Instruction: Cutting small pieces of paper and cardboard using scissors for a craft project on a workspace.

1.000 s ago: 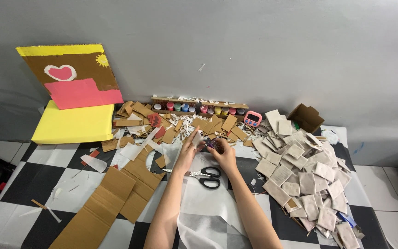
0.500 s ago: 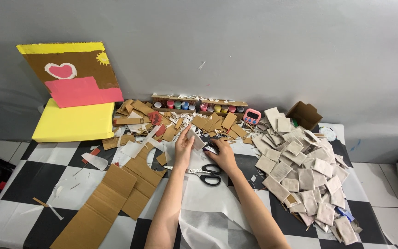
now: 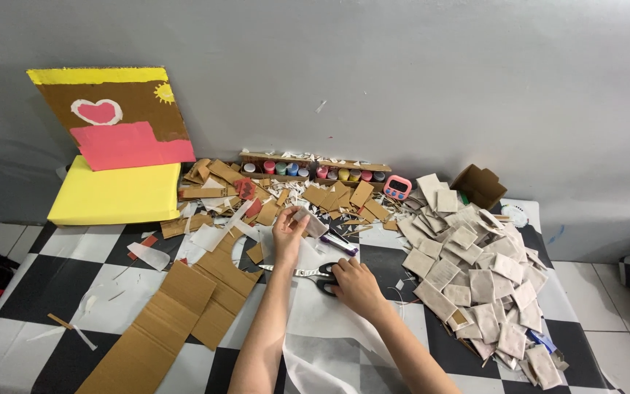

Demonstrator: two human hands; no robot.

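Reaching: the right hand (image 3: 355, 286) has dropped from beside the left onto the black handles of the scissors (image 3: 308, 273), fingers curled over them; whether it has closed on them I cannot tell.
Left hand: the left hand (image 3: 287, 235) still pinches a small white paper piece (image 3: 310, 222) between thumb and fingers, raised just above the counter (image 3: 60, 292).
Change: half a second ago both hands met at the piece; now only the left keeps it.
Meaning: cutting looks to be the step in hand.
Around: white sheet (image 3: 322, 343) under the forearms, cardboard strips (image 3: 176, 314) to the left, pile of pale squares (image 3: 475, 277) to the right.
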